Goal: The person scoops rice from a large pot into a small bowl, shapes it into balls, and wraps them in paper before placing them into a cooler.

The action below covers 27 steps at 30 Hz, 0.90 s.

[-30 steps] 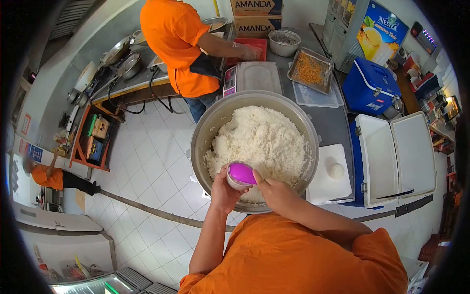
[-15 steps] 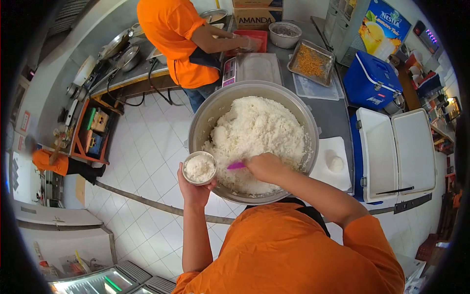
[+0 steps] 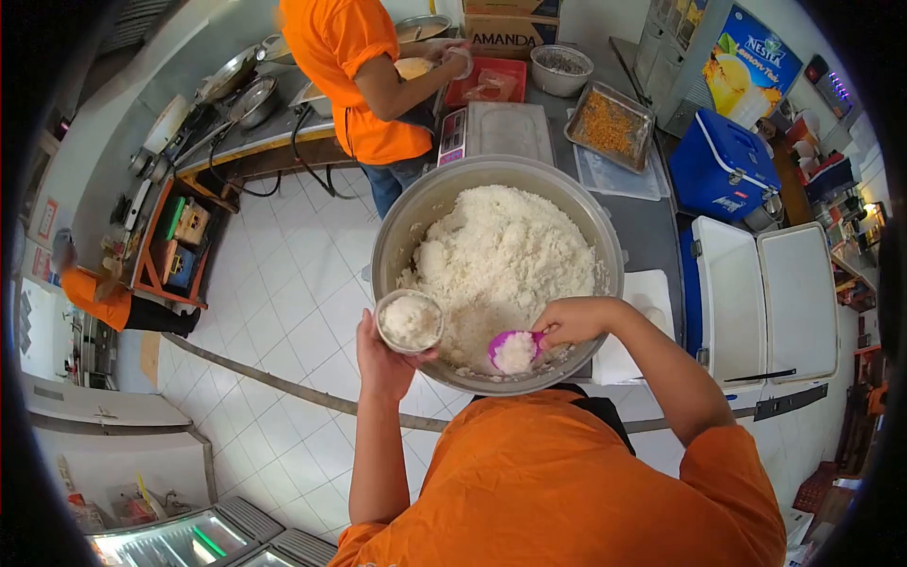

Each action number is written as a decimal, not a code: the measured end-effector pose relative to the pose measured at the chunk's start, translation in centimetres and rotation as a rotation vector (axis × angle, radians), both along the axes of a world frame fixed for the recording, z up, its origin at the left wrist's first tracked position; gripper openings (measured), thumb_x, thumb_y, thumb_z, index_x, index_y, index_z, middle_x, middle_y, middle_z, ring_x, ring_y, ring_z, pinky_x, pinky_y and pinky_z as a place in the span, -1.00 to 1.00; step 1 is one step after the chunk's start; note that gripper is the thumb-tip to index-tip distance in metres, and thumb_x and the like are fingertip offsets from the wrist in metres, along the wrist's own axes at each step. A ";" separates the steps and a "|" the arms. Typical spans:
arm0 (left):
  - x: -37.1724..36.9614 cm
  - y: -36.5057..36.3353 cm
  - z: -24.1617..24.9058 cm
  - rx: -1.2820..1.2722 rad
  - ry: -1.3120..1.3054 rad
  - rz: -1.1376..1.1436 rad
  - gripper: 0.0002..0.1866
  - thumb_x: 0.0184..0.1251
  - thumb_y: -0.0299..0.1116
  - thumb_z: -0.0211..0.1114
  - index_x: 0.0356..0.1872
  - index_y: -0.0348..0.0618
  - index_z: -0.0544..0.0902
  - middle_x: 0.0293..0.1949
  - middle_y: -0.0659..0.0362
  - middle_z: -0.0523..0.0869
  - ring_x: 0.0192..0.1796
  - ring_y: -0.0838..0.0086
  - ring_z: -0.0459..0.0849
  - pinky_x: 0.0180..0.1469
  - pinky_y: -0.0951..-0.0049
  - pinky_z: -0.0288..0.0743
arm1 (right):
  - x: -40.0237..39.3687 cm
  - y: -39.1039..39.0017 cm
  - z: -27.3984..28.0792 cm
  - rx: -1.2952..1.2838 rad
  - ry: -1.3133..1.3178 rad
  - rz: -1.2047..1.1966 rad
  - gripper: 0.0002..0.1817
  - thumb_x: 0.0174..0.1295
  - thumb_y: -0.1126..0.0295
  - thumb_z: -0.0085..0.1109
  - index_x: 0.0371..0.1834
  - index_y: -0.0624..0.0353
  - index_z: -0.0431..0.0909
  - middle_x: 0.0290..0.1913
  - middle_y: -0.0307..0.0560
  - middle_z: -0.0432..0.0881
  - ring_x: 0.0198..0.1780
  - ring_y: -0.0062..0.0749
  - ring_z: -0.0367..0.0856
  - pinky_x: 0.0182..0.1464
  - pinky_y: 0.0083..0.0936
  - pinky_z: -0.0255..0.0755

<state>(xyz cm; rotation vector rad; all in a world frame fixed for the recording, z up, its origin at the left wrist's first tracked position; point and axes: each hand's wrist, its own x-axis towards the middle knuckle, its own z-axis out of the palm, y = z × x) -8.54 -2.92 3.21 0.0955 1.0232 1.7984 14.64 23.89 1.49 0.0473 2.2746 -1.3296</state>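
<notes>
A large metal pot stands before me, with white rice heaped toward its far side. My left hand holds a small round bowl filled with rice at the pot's left rim. In my right hand is a purple rice paddle, its blade carrying a clump of rice. The paddle is over the near part of the pot, to the right of the bowl and apart from it. My right fingers are wrapped round its handle, which they mostly hide.
Behind the pot are a scale, a red tray and a tray of orange crumbs. A co-worker stands at the far left of the pot. An opened white cooler is on the right.
My right hand has drawn the paddle right and nearer; its blade now shows, loaded with rice. The bowl has shifted slightly right. The co-worker's hands have moved away from the red tray.
</notes>
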 end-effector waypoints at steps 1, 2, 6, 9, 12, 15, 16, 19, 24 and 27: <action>0.7 0.5 0.2 -0.007 -0.063 -0.010 -0.40 0.67 0.18 -0.15 0.31 -0.05 0.57 0.17 0.12 0.72 0.17 0.23 0.74 -0.04 0.07 0.73 | 0.6 -0.3 1.7 -0.029 -0.036 -0.097 -0.77 0.37 0.34 0.25 -0.06 0.25 0.73 -0.45 -0.02 0.67 -0.42 -0.35 0.56 -0.27 -0.31 0.45; 1.2 1.3 0.0 0.002 -0.062 -0.012 -0.40 0.67 0.18 -0.15 0.31 -0.05 0.57 0.17 0.12 0.72 0.17 0.23 0.74 -0.04 0.07 0.73 | 1.0 -0.8 3.6 -0.020 -0.034 -0.099 -0.77 0.37 0.34 0.25 -0.06 0.25 0.73 -0.45 -0.02 0.67 -0.42 -0.35 0.56 -0.27 -0.31 0.45; 3.0 3.3 -2.3 0.037 -0.028 -0.018 -0.59 0.77 0.04 -0.14 0.34 0.13 0.51 0.36 0.22 0.59 0.40 0.27 0.55 0.41 -0.02 0.49 | 0.8 -5.3 5.5 -0.067 0.090 -0.608 -0.68 0.41 0.40 0.25 0.18 0.25 0.68 -0.47 -0.05 0.64 -0.42 -0.38 0.58 -0.31 -0.37 0.44; 5.7 5.7 -1.0 0.028 -0.097 0.086 -0.63 0.79 -0.01 -0.14 0.28 0.07 0.48 0.30 0.21 0.58 0.35 0.29 0.57 0.36 0.01 0.53 | -1.0 -10.7 5.2 0.079 0.420 -0.912 -0.53 0.41 0.41 0.25 0.36 0.32 0.56 -0.41 0.10 0.69 -0.39 -0.20 0.67 -0.28 -0.23 0.51; 7.0 7.1 -1.5 0.081 0.019 0.148 -0.66 0.79 -0.04 -0.12 0.29 0.06 0.44 0.26 0.20 0.57 0.33 0.32 0.57 0.32 0.04 0.56 | -2.0 -13.5 2.2 0.406 0.567 -0.863 -0.37 0.44 0.45 0.16 0.55 0.41 0.32 -0.33 0.26 0.69 -0.33 0.04 0.72 -0.22 -0.09 0.56; 7.5 8.1 -1.7 0.022 0.075 0.197 -0.69 0.79 -0.08 -0.09 0.30 0.05 0.42 0.23 0.18 0.57 0.29 0.34 0.58 0.29 0.07 0.57 | -2.1 -14.2 1.9 0.456 0.502 -0.824 -0.33 0.44 0.46 0.15 0.57 0.49 0.23 -0.30 0.33 0.67 -0.30 0.24 0.71 -0.23 0.02 0.57; 7.5 8.4 -1.9 0.008 0.121 0.221 -0.69 0.79 -0.09 -0.08 0.30 0.05 0.42 0.23 0.18 0.57 0.28 0.34 0.59 0.28 0.08 0.58 | -2.0 -13.7 2.4 0.492 0.429 -0.733 -0.32 0.44 0.45 0.15 0.56 0.53 0.21 -0.30 0.34 0.68 -0.29 0.21 0.72 -0.22 0.00 0.58; 7.6 8.6 -2.0 0.030 0.121 0.192 -0.69 0.78 -0.08 -0.05 0.29 0.05 0.42 0.21 0.18 0.57 0.25 0.34 0.60 0.25 0.09 0.60 | -1.8 -10.5 3.0 0.486 0.284 -0.555 -0.30 0.43 0.44 0.17 0.58 0.51 0.21 -0.28 0.36 0.68 -0.26 0.16 0.73 -0.19 -0.04 0.60; 6.7 7.8 -3.1 0.128 0.051 0.160 -0.63 0.77 0.00 -0.08 0.31 0.05 0.44 0.29 0.15 0.56 0.35 0.29 0.57 0.36 0.04 0.52 | 0.1 -5.3 2.6 0.484 0.745 -0.463 -0.27 0.43 0.43 0.18 0.67 0.25 0.20 -0.24 0.34 0.69 -0.21 0.12 0.74 -0.26 -0.09 0.60; 5.7 7.6 -3.2 0.163 -0.012 0.234 -0.61 0.77 0.02 -0.08 0.32 0.05 0.45 0.35 0.16 0.54 0.42 0.26 0.53 0.44 0.00 0.47 | 0.4 -7.8 3.8 0.573 0.649 -0.770 -0.39 0.53 0.38 0.10 0.62 0.21 0.29 -0.16 0.27 0.69 -0.15 0.08 0.74 -0.09 -0.23 0.62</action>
